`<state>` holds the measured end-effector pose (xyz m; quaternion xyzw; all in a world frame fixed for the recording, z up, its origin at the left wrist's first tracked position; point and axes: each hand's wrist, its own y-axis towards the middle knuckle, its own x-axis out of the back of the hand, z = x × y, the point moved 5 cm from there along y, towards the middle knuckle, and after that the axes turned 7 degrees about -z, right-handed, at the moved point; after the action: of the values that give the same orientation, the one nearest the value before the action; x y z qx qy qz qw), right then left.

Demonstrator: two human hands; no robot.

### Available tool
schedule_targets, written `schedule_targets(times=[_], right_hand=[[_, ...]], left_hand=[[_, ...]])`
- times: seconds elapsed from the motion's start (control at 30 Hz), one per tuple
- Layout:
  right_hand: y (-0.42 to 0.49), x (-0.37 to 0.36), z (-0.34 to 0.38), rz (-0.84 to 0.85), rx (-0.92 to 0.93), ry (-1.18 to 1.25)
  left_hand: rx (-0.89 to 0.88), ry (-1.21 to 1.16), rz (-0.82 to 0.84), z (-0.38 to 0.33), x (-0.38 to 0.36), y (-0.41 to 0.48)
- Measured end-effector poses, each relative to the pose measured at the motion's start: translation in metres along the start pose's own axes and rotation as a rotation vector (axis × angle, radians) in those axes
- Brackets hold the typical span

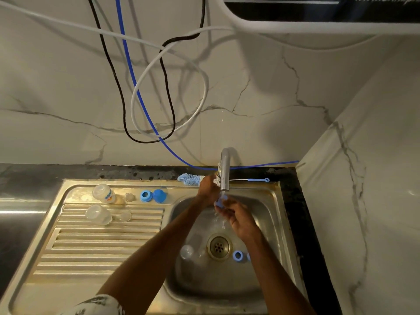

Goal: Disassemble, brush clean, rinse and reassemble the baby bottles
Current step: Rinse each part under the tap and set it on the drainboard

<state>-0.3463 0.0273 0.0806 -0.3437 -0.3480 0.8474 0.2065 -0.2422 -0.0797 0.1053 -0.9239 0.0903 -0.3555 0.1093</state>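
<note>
The left arm (pixel 145 253) wears a white sleeve (pixel 100 304) with dark print.

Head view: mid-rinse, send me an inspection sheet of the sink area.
Surface: steel sink, water running from tap; drainboard on its left.
Job's things: bottles, nipple, ring, cap on drainboard; clear part and second ring in sink; brush and thin brush behind tap.
Clutter: nothing seen.
Hands: right hand pinches blue part under the stream; left hand by tap, grip unclear.
Cables: black cable, white cable, blue tube hang on wall.
Surroundings: marble wall, dark counter, white appliance above.
</note>
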Motion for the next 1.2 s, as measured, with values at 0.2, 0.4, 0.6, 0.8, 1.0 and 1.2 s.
schedule_targets(times=[0.2, 0.4, 0.6, 0.8, 1.0, 1.2], right_hand=[[0.001, -0.002, 0.002, -0.003, -0.003, -0.014], [0.000, -0.004, 0.006, 0.019, 0.048, -0.095], [-0.008, 0.000, 0.017, -0.103, 0.421, -0.806], [-0.030, 0.001, 0.030, -0.133, 0.690, -0.995], [-0.042, -0.007, 0.048, -0.057, 0.649, -1.077], [-0.044, 0.009, 0.067, 0.245, 0.311, -0.953]], left_hand=[[-0.023, -0.002, 0.002, -0.007, 0.004, -0.001], [-0.070, -0.049, 0.058, -0.013, 0.009, -0.006], [-0.016, -0.189, 0.196, 0.015, -0.010, -0.023], [0.109, -0.504, 0.259, 0.029, -0.028, -0.072], [0.263, -0.687, 0.196, 0.030, -0.007, -0.080], [0.296, -0.660, 0.179, 0.044, 0.020, -0.094]])
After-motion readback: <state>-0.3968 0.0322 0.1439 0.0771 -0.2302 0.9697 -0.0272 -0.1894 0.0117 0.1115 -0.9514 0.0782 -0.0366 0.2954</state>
